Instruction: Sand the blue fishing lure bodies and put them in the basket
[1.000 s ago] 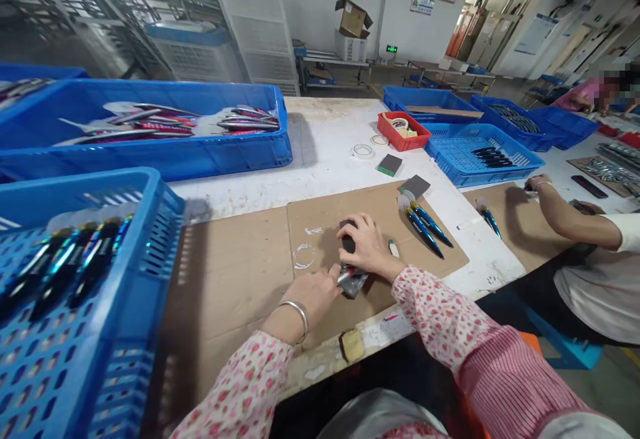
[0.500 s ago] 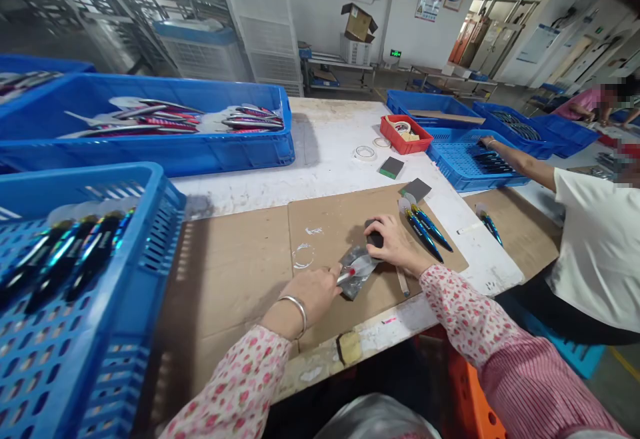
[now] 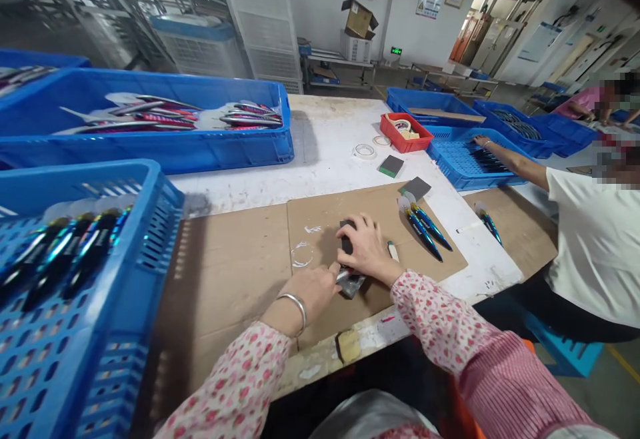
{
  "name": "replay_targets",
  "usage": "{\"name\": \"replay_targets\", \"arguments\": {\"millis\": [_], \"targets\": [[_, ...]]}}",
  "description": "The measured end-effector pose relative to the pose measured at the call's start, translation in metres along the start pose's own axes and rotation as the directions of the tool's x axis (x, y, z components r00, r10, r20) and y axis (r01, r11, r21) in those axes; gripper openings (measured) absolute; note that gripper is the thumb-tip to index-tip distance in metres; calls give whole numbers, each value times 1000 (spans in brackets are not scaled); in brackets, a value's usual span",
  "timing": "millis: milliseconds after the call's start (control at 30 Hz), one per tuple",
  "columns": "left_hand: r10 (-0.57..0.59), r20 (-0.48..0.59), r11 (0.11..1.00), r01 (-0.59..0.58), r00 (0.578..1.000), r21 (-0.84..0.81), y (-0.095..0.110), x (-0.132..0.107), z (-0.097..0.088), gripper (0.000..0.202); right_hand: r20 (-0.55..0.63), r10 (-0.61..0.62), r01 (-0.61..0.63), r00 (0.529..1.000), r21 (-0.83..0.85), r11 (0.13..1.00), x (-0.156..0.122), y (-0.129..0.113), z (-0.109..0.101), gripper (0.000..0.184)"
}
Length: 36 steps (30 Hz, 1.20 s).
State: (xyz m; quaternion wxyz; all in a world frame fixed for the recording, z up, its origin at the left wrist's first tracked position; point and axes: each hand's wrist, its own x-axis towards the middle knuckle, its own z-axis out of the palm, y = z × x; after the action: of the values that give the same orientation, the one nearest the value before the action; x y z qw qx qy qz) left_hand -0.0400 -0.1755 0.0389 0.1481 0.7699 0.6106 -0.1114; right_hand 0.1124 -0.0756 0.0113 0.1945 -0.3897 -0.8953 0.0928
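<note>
My left hand (image 3: pixel 311 292), with a bracelet at the wrist, is closed round a slim silvery fishing lure (image 3: pixel 343 276), most of it covered by my fingers. My right hand (image 3: pixel 369 247) grips a dark grey sanding block (image 3: pixel 346 234) from above, right over the lure's far end. Under both hands lies a crumpled dark sheet (image 3: pixel 353 287) on the cardboard (image 3: pixel 250 252). The light end of a stick-like tool (image 3: pixel 393 250) shows beside my right wrist; its remainder is hidden. Two blue-black lures (image 3: pixel 423 229) with clear lips rest to the right.
Blue crates with lures (image 3: pixel 200 149) (image 3: pixel 165 226) stand at left. Ahead are grey-green blocks (image 3: pixel 391 166), a tape roll (image 3: pixel 365 152) and a red tray (image 3: pixel 406 139). At right, a co-worker's arm (image 3: pixel 520 162) reaches into a blue basket (image 3: pixel 450 176).
My right hand has moved left with the sanding block, from beside the lure's clear lip to over it. My left hand has hardly moved.
</note>
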Motion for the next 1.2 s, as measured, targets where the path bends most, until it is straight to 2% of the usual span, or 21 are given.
{"name": "replay_targets", "arguments": {"millis": [200, 367, 433, 533, 633, 700, 800, 900, 967, 1067, 1200], "targets": [[7, -3, 1000, -7, 1000, -9, -1, 1, 4, 37, 61, 30, -30, 998, 3, 1000, -3, 9, -5, 25], [-8, -22, 1000, 8, 1000, -4, 0, -1, 4, 33, -44, 42, -43, 998, -27, 999, -1, -1, 2, 26], [-5, -41, 1000, 5, 999, -6, 0, -2, 6, 34, -26, 43, -43, 999, 12, 999, -4, 2, 2, 26], [5, -63, 1000, -5, 998, -11, 1, -2, 10, 35, 6, 125, -125, 992, 32, 992, -9, 13, 0, 23], [-11, -64, 1000, 11, 998, -8, 1, 0, 13, 34, -50, 185, -185, 981, 13, 983, -6, 10, 4, 21], [-29, -54, 1000, 29, 998, -1, 2, 1, 15, 36, -72, 170, -169, 983, 25, 985, -3, 6, 8, 23], [-46, -43, 999, 46, 998, 9, 2, 1, 18, 37, -37, 138, -135, 990, 74, 988, -4, 10, 7, 25], [-38, -66, 999, 41, 997, 35, 3, 1, 21, 36, -11, 188, -186, 982, 97, 978, -7, 18, 2, 23], [-35, -88, 998, 40, 995, 52, 4, 1, 22, 35, -25, 217, -214, 976, 91, 973, -5, 15, 3, 22], [-45, -88, 997, 50, 995, 55, 3, 1, 24, 36, -25, 174, -171, 984, 91, 981, 3, 7, 8, 24], [-32, -109, 997, 40, 993, 67, 2, 0, 29, 38, 17, 178, -178, 984, 126, 976, 2, 16, 5, 25]]}}
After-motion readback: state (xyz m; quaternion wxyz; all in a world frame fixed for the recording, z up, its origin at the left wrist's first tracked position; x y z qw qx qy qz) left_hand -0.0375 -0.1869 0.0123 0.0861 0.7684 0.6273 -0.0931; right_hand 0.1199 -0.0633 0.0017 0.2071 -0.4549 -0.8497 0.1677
